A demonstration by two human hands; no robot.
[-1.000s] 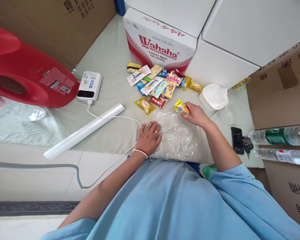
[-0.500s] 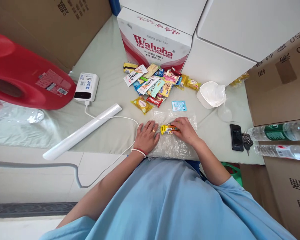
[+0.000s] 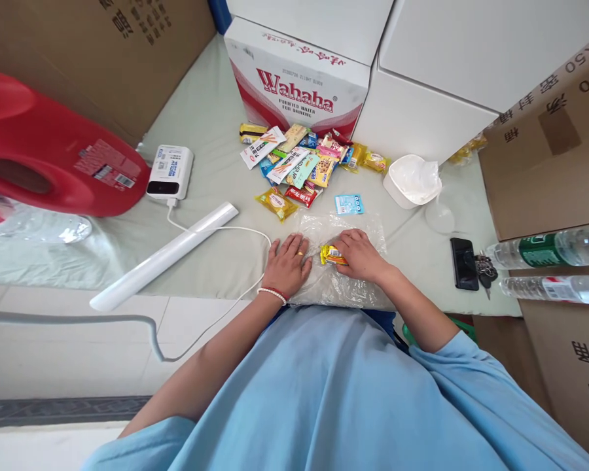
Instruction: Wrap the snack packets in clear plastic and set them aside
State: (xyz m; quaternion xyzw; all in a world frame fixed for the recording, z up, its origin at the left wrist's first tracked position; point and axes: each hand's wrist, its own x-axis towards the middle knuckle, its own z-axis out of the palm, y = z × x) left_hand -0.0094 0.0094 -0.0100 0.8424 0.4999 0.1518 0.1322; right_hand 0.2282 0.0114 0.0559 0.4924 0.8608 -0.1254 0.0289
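Observation:
My left hand (image 3: 287, 267) lies flat, fingers stretched out, on the left edge of a clear plastic bag (image 3: 326, 291). On that bag, my right hand (image 3: 362, 256) is closed over a small yellow snack packet (image 3: 328, 254); the packet's right end is hidden beneath the fingers. Just beyond the bag is a light-blue packet (image 3: 349, 204). A heap of wrapped snacks (image 3: 302, 167) sits farther back, with a yellow-wrapped snack (image 3: 277, 203) at its near edge.
A Wahaha carton (image 3: 299, 91) stands behind the heap. To the right are a white plastic tub (image 3: 395, 186), a phone (image 3: 464, 263), keys (image 3: 485, 269) and bottles (image 3: 542, 252). On the left are a white device (image 3: 169, 171) with a cable, a white bar (image 3: 164, 256) and a red jug (image 3: 63, 140).
My right hand and the yellow packet have shifted slightly right along the bag, away from my left hand. My left hand stays flat. The whole view has moved a little.

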